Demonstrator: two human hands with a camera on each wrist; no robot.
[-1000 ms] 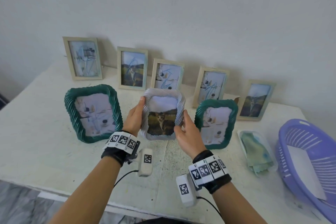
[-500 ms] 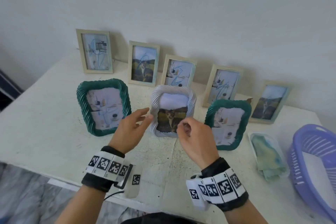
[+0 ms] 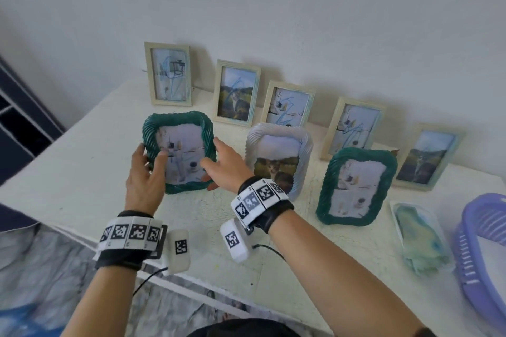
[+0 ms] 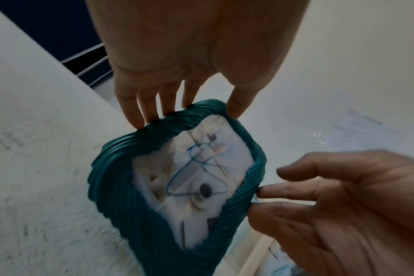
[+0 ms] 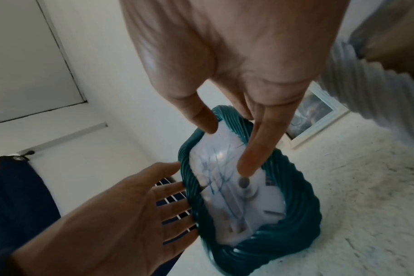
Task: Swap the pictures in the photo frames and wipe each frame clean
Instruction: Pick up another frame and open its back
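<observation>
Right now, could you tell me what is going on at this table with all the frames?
A person is reaching with both hands for the left green frame, which stands on the table. The left hand is at its left edge and the right hand at its right edge, fingers spread, neither closed round it yet. The white frame with a cat picture stands beside it, untouched. A cloth lies in a tray to the right.

Both hands extended forward, left and right, fingers spread.

Head high; wrists close, green frame shared
</observation>
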